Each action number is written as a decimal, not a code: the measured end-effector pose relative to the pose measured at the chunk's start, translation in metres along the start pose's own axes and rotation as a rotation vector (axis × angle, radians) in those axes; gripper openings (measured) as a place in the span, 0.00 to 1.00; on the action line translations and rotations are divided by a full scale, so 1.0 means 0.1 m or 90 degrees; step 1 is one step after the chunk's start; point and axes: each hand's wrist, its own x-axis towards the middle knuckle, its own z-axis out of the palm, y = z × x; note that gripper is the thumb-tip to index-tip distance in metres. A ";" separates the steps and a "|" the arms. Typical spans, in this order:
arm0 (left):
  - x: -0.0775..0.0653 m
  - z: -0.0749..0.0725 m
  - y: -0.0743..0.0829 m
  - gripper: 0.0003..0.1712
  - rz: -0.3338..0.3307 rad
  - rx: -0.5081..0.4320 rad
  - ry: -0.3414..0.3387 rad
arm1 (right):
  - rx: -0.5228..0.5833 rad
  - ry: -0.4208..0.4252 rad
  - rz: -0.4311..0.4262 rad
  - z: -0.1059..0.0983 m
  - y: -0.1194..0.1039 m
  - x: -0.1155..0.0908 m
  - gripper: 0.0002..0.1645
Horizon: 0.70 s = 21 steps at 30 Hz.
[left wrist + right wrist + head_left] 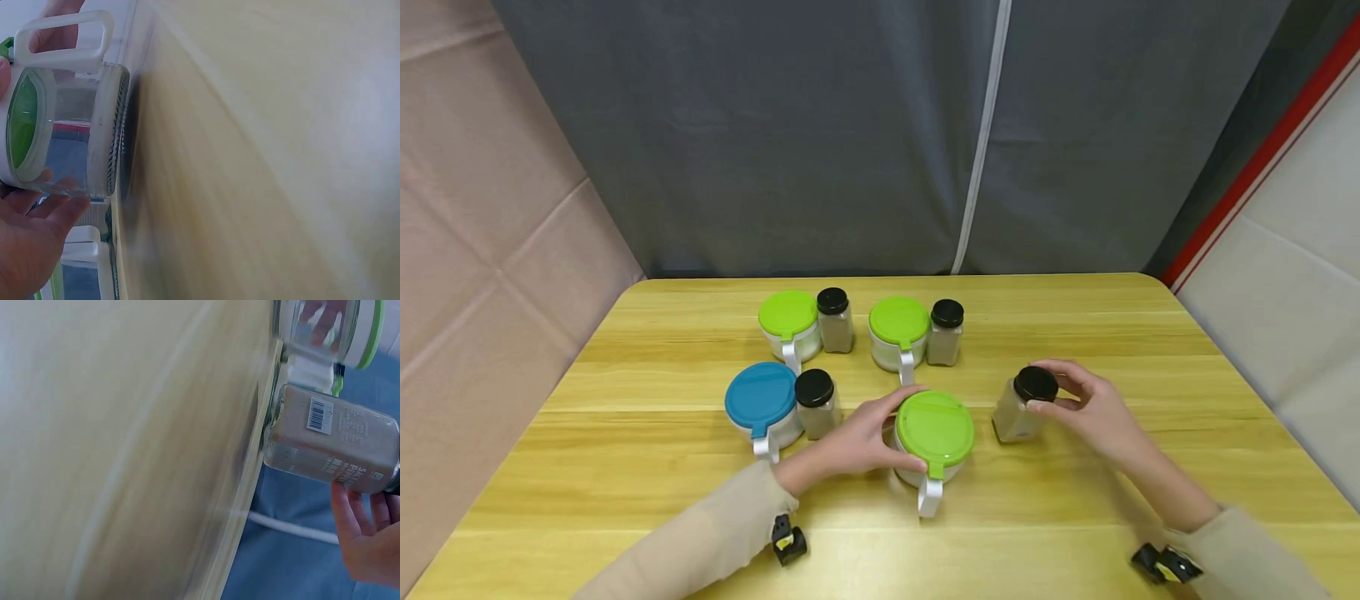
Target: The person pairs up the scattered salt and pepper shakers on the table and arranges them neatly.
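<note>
A glass seasoning pot with a green lid and white handle (936,429) is at the front middle of the table. My left hand (867,437) grips its side, thumb near the handle and fingers toward the back. In the left wrist view the pot's clear glass body (72,134) shows fingers against it. To the right, my right hand (1097,412) holds a square spice bottle (1015,417) near its black cap. The bottle leans slightly, and its printed label and barcode (319,415) face the right wrist camera. Whether its base touches the table cannot be told.
Behind are two green-lidded pots (788,315) (898,323), each beside a black-capped bottle (835,325) (945,337). A blue-lidded pot (762,398) and another bottle (817,408) stand left of my left hand. The wooden table (647,358) meets a grey curtain (775,150) at the back.
</note>
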 end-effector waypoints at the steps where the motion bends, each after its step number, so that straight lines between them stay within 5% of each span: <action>1: -0.01 -0.01 -0.01 0.50 0.000 -0.002 0.000 | 0.005 -0.002 -0.002 0.03 -0.01 0.00 0.26; 21: -0.11 -0.12 -0.10 0.51 -0.008 -0.036 0.031 | 0.058 -0.046 -0.053 0.45 -0.07 0.06 0.27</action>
